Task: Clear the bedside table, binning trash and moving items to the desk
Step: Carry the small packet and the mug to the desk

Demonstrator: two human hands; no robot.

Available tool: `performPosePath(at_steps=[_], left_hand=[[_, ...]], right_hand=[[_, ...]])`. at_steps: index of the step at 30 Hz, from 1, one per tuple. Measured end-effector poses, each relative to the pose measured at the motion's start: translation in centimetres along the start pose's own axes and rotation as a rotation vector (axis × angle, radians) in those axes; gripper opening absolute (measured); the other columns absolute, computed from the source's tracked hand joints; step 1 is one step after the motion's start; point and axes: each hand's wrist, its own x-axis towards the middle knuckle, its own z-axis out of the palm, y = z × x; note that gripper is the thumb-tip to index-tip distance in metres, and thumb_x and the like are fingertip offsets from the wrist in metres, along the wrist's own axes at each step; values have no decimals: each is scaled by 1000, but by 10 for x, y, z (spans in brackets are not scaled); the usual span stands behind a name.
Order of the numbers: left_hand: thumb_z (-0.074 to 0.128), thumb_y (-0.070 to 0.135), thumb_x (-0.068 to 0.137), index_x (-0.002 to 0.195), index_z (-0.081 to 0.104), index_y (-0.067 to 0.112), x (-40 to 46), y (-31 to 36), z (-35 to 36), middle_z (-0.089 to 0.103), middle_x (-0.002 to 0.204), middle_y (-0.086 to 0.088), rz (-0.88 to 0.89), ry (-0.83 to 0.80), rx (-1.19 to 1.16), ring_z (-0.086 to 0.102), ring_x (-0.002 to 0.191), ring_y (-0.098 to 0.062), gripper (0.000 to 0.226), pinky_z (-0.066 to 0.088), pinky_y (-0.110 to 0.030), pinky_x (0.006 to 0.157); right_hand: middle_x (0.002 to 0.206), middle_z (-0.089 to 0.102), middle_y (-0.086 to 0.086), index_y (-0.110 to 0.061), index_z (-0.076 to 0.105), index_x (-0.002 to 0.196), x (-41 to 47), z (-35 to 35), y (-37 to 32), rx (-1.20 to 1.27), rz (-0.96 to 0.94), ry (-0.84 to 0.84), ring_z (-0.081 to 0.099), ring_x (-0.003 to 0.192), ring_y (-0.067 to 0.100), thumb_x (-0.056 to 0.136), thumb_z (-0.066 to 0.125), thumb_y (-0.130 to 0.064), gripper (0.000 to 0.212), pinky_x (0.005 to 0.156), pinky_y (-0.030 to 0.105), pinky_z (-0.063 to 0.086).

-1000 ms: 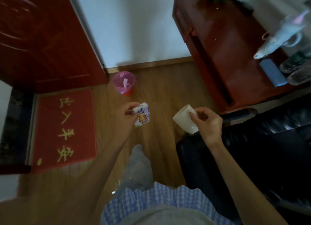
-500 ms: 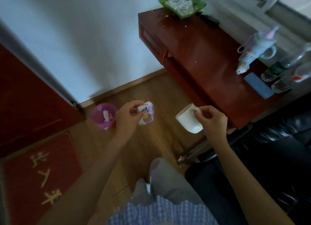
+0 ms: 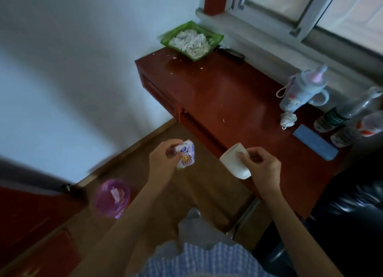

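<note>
My left hand pinches a small crumpled wrapper printed with a yellow cartoon, held over the wooden floor. My right hand grips a white cup tilted on its side, just in front of the near edge of the red-brown desk. A small pink bin with paper inside stands on the floor to the lower left of my left hand.
On the desk are a green tray of white scraps, a pale blue baby bottle, a crumpled white scrap, a blue flat pad and two plastic bottles. A black leather seat is at right. A window is above.
The view has swung up and to the right, so the desk fills more of the frame and the pink bin has slid down and left. Both hands keep their hold.
</note>
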Motion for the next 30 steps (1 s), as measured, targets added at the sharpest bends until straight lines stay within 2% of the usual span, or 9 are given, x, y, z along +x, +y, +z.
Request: performPosePath(at_steps=[6,10,13,19,24,30], left_hand=[[64,-2,80,107,68,11,66,13,39,69,101,0,30,-111,-6,64,90,-8,30,48,-4,70],[64,2,81,109,67,14,109,14,70,69,103,0,45,-226,-4,66,93,-10,30,57,-23,77],[65,2,79,107,68,18,142,14,94,70,102,3,29,-326,-19,66,92,-9,32,57,-28,77],[64,-2,79,105,68,17,213,28,142,69,102,4,91,-513,-65,65,93,-6,33,54,-16,74],[65,-2,79,107,68,15,273,38,181,69,103,3,97,-679,-60,65,95,-8,33,55,-24,77],[65,-1,79,102,67,20,316,52,233,66,97,12,115,-904,-5,62,90,1,31,50,-9,69]], right_hand=[[75,68,-4,-14,71,86,54,-5,6,-5,50,85,64,70,14,78,76,-22,13,66,33,56],[73,67,-5,-14,71,83,79,-8,11,1,76,163,61,66,9,78,77,-20,10,62,25,50],[74,68,-8,-18,70,82,96,-8,16,5,156,223,61,68,7,78,76,-21,7,63,22,47],[73,67,-10,-21,70,81,131,-7,20,-24,277,371,61,69,6,78,76,-20,6,63,23,46],[77,69,-10,-19,71,85,160,-4,16,-53,395,527,63,74,4,78,76,-21,9,66,22,48],[81,68,-13,-18,70,87,173,3,7,-60,491,713,62,77,-1,79,73,-18,8,67,20,49]])
